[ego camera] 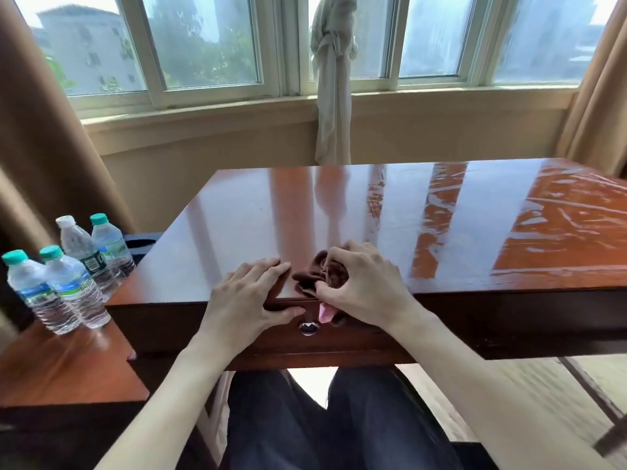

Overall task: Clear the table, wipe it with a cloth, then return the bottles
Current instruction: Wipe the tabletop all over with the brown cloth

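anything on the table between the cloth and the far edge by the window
No. In the head view, the table is bare, glossy wood from the brown cloth to its far edge.

A hotel-like room or bedroom – a polished wooden desk with a glossy tabletop (373,212) and a drawer stands before a bay window (203,45), brown curtains (37,130) at both sides, bottled water (68,276) on a low left side table (61,368).

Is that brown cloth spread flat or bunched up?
Bunched up: the brown cloth sits crumpled in the right hand at the table edge.
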